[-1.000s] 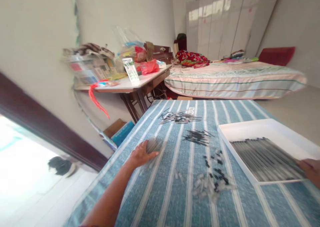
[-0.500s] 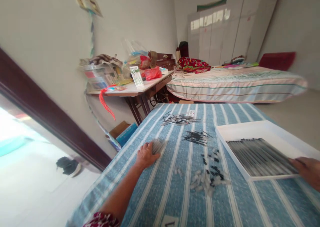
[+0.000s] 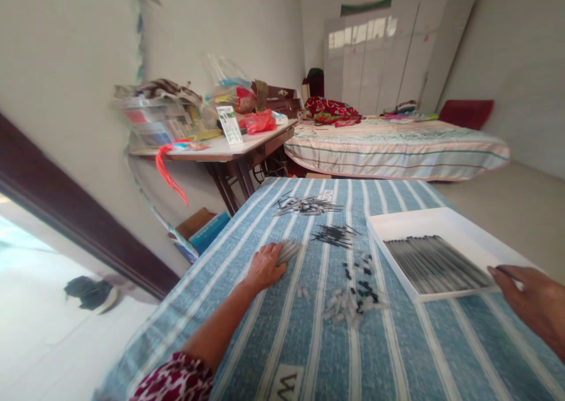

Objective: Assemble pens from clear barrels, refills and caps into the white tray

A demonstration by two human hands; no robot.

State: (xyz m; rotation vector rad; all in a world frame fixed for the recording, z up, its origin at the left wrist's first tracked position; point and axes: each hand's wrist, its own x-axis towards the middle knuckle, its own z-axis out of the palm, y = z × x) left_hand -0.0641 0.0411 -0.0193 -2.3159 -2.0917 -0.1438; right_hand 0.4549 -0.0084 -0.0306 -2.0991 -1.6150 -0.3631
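Your left hand [image 3: 265, 267] is cupped over a small bundle of grey tubes [image 3: 289, 251] on the blue striped bench [image 3: 282, 342]; your right hand [image 3: 532, 301] pinches a thin rod at the white shallow tray [image 3: 445, 227].

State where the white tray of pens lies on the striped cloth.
In the head view, the white tray lies on the right side of the striped cloth, just right of the loose caps, with the right hand at its near corner.
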